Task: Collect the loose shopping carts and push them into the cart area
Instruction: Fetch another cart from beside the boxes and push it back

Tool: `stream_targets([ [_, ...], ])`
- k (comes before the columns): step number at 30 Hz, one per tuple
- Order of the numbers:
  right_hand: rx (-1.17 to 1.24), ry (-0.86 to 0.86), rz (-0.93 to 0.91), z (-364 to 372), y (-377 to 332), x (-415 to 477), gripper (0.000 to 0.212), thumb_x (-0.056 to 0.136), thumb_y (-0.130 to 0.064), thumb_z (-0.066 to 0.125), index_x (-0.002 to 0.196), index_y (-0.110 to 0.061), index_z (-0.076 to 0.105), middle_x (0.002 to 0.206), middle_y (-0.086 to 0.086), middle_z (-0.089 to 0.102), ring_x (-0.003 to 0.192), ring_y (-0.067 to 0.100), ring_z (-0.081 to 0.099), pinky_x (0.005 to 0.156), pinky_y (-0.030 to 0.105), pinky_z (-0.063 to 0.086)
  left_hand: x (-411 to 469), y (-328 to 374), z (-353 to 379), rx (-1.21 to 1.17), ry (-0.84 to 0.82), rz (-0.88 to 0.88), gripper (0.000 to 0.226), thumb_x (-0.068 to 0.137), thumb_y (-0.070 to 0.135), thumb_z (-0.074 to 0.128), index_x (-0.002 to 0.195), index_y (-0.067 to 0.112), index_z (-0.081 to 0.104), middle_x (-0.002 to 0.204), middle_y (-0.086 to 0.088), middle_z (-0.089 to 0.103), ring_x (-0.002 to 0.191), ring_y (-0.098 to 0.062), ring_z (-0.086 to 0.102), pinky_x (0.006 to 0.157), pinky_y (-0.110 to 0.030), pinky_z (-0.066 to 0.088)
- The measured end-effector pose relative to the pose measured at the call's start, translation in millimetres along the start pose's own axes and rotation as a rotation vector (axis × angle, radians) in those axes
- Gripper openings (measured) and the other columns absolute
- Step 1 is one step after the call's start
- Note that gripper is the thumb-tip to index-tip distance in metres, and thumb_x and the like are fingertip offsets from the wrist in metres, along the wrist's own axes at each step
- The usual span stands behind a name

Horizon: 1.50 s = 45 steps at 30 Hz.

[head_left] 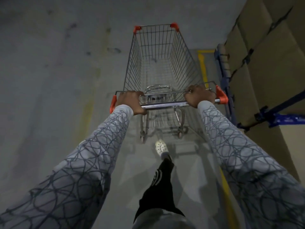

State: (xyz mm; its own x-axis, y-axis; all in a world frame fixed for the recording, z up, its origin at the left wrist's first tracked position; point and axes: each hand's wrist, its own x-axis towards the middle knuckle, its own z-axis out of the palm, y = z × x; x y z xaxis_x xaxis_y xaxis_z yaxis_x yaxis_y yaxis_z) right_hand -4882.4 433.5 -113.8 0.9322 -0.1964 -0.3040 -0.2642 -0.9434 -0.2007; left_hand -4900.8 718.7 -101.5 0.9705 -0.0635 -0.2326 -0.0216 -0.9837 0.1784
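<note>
An empty wire shopping cart [158, 63] with orange corner caps stands straight ahead of me on the grey concrete floor. Its chrome handle bar [165, 105] runs across the middle of the view. My left hand [130, 101] is wrapped around the bar's left end. My right hand [198, 95] is closed around the bar near the right end, just inside the orange end cap. Both arms wear grey patterned sleeves. One leg in black trousers with a white shoe [160, 147] is stepping forward behind the cart's rear wheels.
Blue shelving uprights [225, 75] with large cardboard boxes [267, 52] line the right side, close to the cart. A yellow floor line [203, 68] runs along the rack base. Open concrete floor [57, 63] spreads to the left and ahead.
</note>
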Motion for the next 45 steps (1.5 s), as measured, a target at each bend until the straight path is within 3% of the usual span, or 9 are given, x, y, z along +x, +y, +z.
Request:
stream_targets([
  [9, 0.06, -0.048, 0.015, -64.6, -36.5, 204.1, 0.052, 0.091, -0.05, 0.041, 0.137, -0.029, 0.055, 0.15, 0.007, 0.048, 0.131, 0.034, 0.052, 0.105, 0.048, 0.039, 230.7, 22.2, -68.9, 0.023, -0.053, 0.042, 0.09, 0.046, 0.066, 0.072, 0.132, 0.053, 0.05, 0.123, 0.011, 0.067, 0.121, -0.023, 0.056, 0.104, -0.043, 0.042],
  [12, 0.112, 0.045, 0.055, -85.7, -38.2, 250.7, 0.042, 0.086, -0.045, 0.045, 0.117, -0.028, 0.067, 0.127, 0.009, 0.066, 0.114, 0.033, 0.063, 0.091, 0.041, 0.045, 285.4, 41.2, -85.6, 0.045, -0.1, 0.045, 0.087, 0.054, 0.06, 0.076, 0.135, 0.051, 0.047, 0.131, 0.012, 0.061, 0.127, -0.024, 0.051, 0.108, -0.043, 0.034],
  [15, 0.1, 0.172, 0.091, -101.2, -43.0, 297.0, 0.03, 0.083, -0.039, 0.047, 0.097, -0.025, 0.07, 0.104, 0.011, 0.074, 0.099, 0.035, 0.069, 0.077, 0.037, 0.042, 346.1, 50.7, -85.9, 0.004, -0.122, 0.011, 0.092, 0.046, 0.064, 0.07, 0.132, 0.058, 0.04, 0.134, 0.018, 0.058, 0.122, -0.017, 0.058, 0.113, -0.051, 0.029],
  [19, 0.089, 0.209, 0.1, -132.7, -49.4, 385.7, 0.031, 0.088, -0.036, 0.049, 0.103, -0.021, 0.071, 0.11, 0.017, 0.071, 0.104, 0.04, 0.066, 0.087, 0.041, 0.048, 442.0, 65.7, -94.5, -0.026, -0.117, -0.006, 0.092, 0.044, 0.065, 0.068, 0.132, 0.058, 0.041, 0.134, 0.017, 0.059, 0.12, -0.015, 0.061, 0.114, -0.054, 0.024],
  [28, 0.143, 0.255, 0.049, -202.6, -79.4, 646.4, 0.04, 0.085, -0.038, 0.048, 0.103, -0.011, 0.072, 0.111, 0.018, 0.071, 0.103, 0.04, 0.067, 0.088, 0.041, 0.05, 682.7, 100.2, -146.3, -0.038, -0.074, -0.06, 0.093, 0.039, 0.068, 0.066, 0.129, 0.058, 0.044, 0.13, 0.017, 0.062, 0.116, -0.016, 0.063, 0.111, -0.053, 0.033],
  [38, 0.099, 0.185, -0.046, -258.7, -150.5, 897.4, 0.036, 0.079, -0.038, 0.046, 0.104, -0.026, 0.07, 0.11, 0.003, 0.071, 0.101, 0.032, 0.068, 0.088, 0.04, 0.045, 914.7, 96.0, -210.6, -0.039, -0.064, -0.119, 0.097, 0.036, 0.073, 0.055, 0.131, 0.057, 0.045, 0.131, 0.017, 0.062, 0.118, -0.015, 0.062, 0.108, -0.051, 0.04],
  [45, 0.135, 0.226, -0.089, -295.0, -215.8, 1090.0, 0.039, 0.078, -0.04, 0.043, 0.101, -0.021, 0.069, 0.107, 0.008, 0.071, 0.099, 0.033, 0.067, 0.079, 0.036, 0.045, 1124.0, 68.9, -255.4, 0.0, -0.021, -0.089, 0.089, 0.041, 0.066, 0.063, 0.128, 0.059, 0.044, 0.124, 0.017, 0.066, 0.111, -0.017, 0.066, 0.105, -0.047, 0.043],
])
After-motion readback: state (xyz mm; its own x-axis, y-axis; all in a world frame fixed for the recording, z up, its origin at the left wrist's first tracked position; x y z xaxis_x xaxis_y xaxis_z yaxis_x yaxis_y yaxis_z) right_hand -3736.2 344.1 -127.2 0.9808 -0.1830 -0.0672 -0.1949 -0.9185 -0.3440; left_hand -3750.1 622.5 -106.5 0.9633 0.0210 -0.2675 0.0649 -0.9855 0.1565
